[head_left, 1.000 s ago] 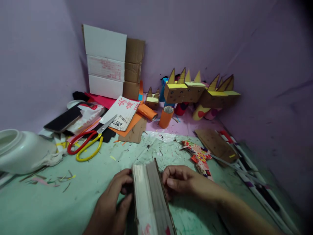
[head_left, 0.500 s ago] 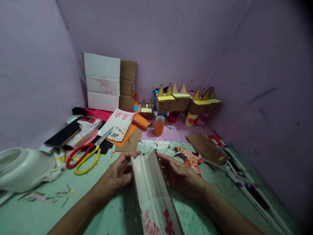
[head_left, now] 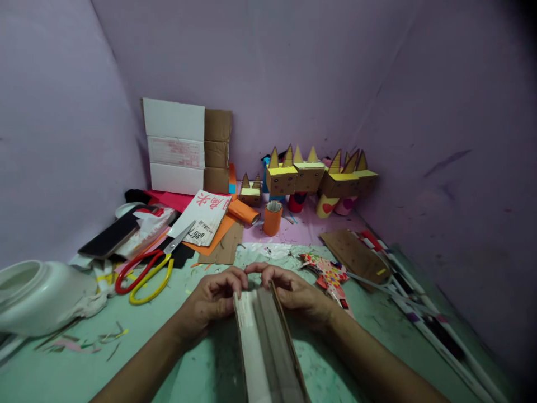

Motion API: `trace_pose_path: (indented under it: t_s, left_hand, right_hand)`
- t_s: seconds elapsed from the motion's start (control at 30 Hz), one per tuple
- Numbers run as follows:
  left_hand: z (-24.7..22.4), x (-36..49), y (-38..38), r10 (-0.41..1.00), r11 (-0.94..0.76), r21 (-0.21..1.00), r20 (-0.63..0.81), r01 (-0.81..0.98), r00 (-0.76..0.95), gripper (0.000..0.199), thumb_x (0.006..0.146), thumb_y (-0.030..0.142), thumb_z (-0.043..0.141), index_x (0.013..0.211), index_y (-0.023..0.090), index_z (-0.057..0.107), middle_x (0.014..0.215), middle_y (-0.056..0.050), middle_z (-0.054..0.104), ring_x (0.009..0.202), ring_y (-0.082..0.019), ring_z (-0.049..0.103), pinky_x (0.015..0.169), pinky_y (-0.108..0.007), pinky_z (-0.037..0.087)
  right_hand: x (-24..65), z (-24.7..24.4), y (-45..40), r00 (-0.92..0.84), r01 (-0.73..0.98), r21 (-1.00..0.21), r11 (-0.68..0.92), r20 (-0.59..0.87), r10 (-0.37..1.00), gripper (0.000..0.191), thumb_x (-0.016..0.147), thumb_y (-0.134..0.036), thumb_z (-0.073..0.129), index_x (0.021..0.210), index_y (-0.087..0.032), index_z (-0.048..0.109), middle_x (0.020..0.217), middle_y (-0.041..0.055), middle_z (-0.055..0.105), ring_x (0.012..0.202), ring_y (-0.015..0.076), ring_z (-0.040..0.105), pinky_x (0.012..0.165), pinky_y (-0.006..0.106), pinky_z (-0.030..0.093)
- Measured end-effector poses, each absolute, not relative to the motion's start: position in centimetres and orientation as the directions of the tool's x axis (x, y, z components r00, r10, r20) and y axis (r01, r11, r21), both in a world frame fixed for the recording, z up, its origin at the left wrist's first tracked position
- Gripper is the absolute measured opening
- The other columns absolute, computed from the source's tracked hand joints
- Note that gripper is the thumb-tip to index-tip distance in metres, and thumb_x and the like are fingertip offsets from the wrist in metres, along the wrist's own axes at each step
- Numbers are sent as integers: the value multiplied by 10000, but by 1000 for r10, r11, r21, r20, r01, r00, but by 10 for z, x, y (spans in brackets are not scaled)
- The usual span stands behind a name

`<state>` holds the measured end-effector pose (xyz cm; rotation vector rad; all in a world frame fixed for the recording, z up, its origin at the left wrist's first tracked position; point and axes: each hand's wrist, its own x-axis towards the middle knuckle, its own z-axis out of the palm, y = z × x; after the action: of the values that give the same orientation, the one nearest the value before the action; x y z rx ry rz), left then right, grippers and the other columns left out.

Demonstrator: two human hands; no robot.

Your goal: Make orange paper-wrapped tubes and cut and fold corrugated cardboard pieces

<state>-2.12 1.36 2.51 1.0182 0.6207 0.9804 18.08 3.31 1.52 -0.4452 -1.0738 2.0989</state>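
A long strip of cardboard, white inside with brown edges and folded up along its sides like a trough, stands out toward me at the bottom centre. My left hand grips its far left corner, thumb on the near side and fingers curled over the end. On the far right corner, my right hand has its fingers bent round the raised side wall. The fingertips of both hands come close together behind the far end. The lower end of the cardboard runs out of view.
Scissors with red and yellow handles lie left, beside a white pot. Orange paper tubes and cardboard animal heads with pointed ears stand at the back. Patterned scraps and a brown cardboard piece lie right.
The cardboard's far end has come lower and nearer to me, and its red-marked part has left the view. Both hands have closed inward round that end, fingers more curled.
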Motion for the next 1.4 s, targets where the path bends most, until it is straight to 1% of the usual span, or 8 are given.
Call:
trace_pose_path:
  t_s: [0.1,0.27,0.47,0.63,0.77,0.93,1.23,1.4]
  left_hand:
    - [24,-18,13,872,235,889,-15,-392,489,258,658,349,787,676,154,620,868,-26,543,754,-129,528,622,-198,421]
    - [16,-11,12,828,326,858,-56,-397,559,284,705,405,744,738,169,590,843,1,553,408,-15,410,312,-133,310]
    - [11,-3,11,814,354,858,-87,-372,574,362,690,473,744,774,161,582,789,-5,576,409,-49,526,283,-118,381]
    - [15,1,6,825,331,885,-102,-328,556,416,647,511,765,731,146,584,674,33,543,316,-25,475,270,-119,365]
    - [19,3,2,849,268,925,-95,-269,520,392,656,482,770,656,122,615,731,12,554,375,-24,502,297,-116,351]
    - [24,3,2,871,209,960,-95,-189,482,419,646,469,768,552,109,575,664,13,533,360,-4,418,300,-124,221]
    - [28,7,0,885,207,973,-143,-99,443,428,603,474,774,502,108,578,624,3,543,359,-18,405,309,-152,235]
    - [20,6,3,838,325,943,-252,-71,484,406,571,467,801,693,106,660,483,-2,577,372,-86,497,332,-179,400]
  right_hand:
    - [179,13,34,-741,-450,-786,-424,64,669,332,686,-423,773,789,-176,575,913,15,628,460,29,484,411,162,362]
    - [182,9,40,-753,-412,-793,-448,20,657,362,675,-437,772,792,-167,562,595,-64,548,302,8,355,296,137,242]
    - [187,12,45,-728,-349,-844,-408,-30,685,354,655,-433,767,684,-117,610,512,-34,558,281,21,350,270,155,217]
    - [189,11,46,-747,-271,-888,-373,-51,663,342,610,-414,777,678,-116,623,449,-47,526,285,37,364,274,158,239]
    - [192,10,48,-743,-236,-915,-326,-46,668,338,603,-418,766,681,-125,616,461,-62,503,311,32,346,294,158,234]
    - [193,14,47,-754,-172,-950,-260,-43,656,270,610,-351,752,639,-127,603,448,-73,460,361,37,338,342,165,238]
    - [191,21,43,-765,-36,-985,-166,-80,639,287,628,-365,748,621,-125,590,445,-72,457,395,42,333,392,185,233]
    - [195,18,43,-738,11,-989,-147,-107,667,326,634,-405,756,638,-124,590,453,-76,455,386,36,318,381,181,225]
